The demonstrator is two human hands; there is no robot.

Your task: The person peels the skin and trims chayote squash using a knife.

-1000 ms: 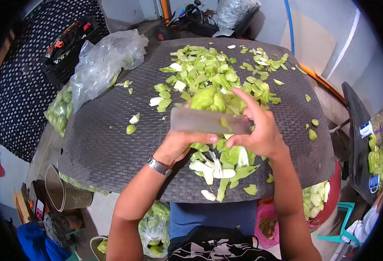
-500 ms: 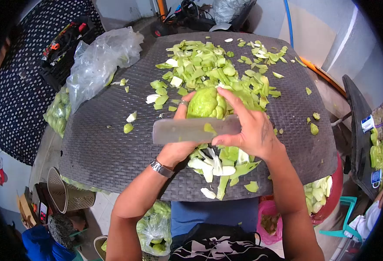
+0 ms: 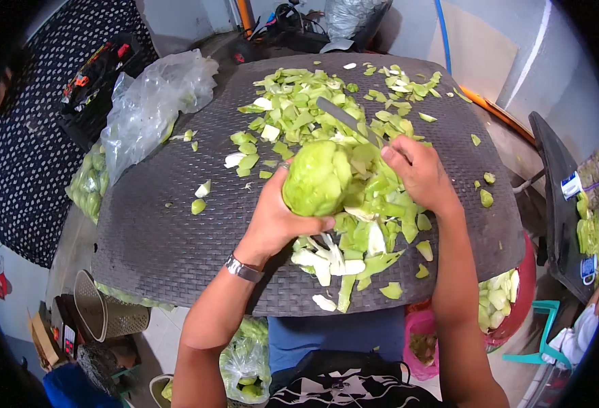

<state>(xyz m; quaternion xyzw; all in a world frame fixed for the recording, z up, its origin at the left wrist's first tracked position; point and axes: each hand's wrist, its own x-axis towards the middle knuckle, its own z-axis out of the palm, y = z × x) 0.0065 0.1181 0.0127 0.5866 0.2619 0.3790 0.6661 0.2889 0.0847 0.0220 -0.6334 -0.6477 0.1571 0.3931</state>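
Note:
A pale green chayote (image 3: 316, 178), its skin partly pared away, rests in my left hand (image 3: 272, 221), raised over the near half of the table. The thumb lies under it and the fingers wrap round its far left side. My right hand (image 3: 418, 173) is closed on a knife (image 3: 340, 114) whose grey blade points away to the upper left, behind the chayote and apart from it. Its handle is mostly hidden in my fist. Green peelings (image 3: 374, 231) and white pieces lie beneath and between my hands, with a larger heap of peelings (image 3: 299, 102) beyond.
The dark woven-pattern table (image 3: 156, 238) carries a crumpled clear plastic bag (image 3: 156, 95) at its left edge. Below the right edge is a red tub (image 3: 517, 299) of cut pieces; a pink bag (image 3: 421, 347) hangs by my legs. A black chair (image 3: 557, 197) stands right.
The knife has swung from lying level across the chayote's near side to pointing away behind it. My right hand has moved off the chayote to the right; my left hand alone now holds it.

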